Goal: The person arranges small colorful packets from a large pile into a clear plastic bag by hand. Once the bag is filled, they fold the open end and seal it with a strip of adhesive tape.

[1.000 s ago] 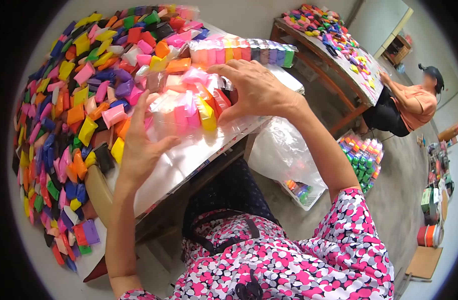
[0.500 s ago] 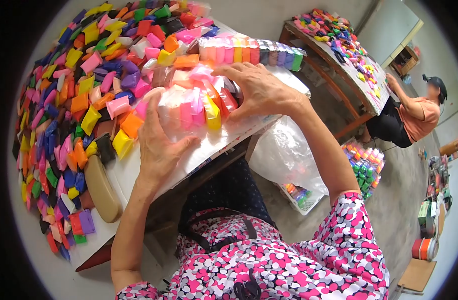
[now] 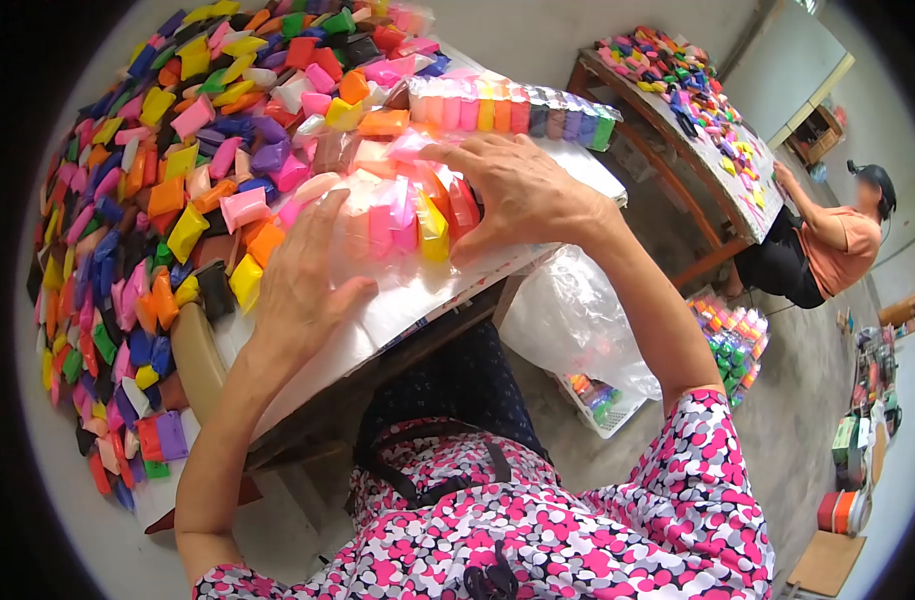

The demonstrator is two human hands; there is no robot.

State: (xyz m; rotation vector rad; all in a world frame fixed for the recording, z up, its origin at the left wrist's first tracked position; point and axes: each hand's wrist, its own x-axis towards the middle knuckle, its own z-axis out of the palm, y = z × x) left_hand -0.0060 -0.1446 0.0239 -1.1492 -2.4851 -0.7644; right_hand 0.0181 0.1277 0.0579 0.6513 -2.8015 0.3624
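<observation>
Down near the front edge of the tabletop (image 3: pixel 352 375), the left hand (image 3: pixel 307 285) is holding its fingers loosely spread, thumb well apart, beside a wrapped bundle of colored packets (image 3: pixel 392 215). The right hand (image 3: pixel 532 195) is curving wide open around the other end, thumb and fingers not closing together. Can't really tell how hard either one is pressing. Looks to me like they're cupping and squaring up the bundle, so moving it is calling for even, gentle pressure from both sides, since loose plastic could be slipping. Just past it, a neat wrapped row (image 3: pixel 517 108) is lying by the big loose pile (image 3: pixel 127 230). Farther off, another person (image 3: pixel 837 235) is sitting at a second table (image 3: pixel 667 105).
</observation>
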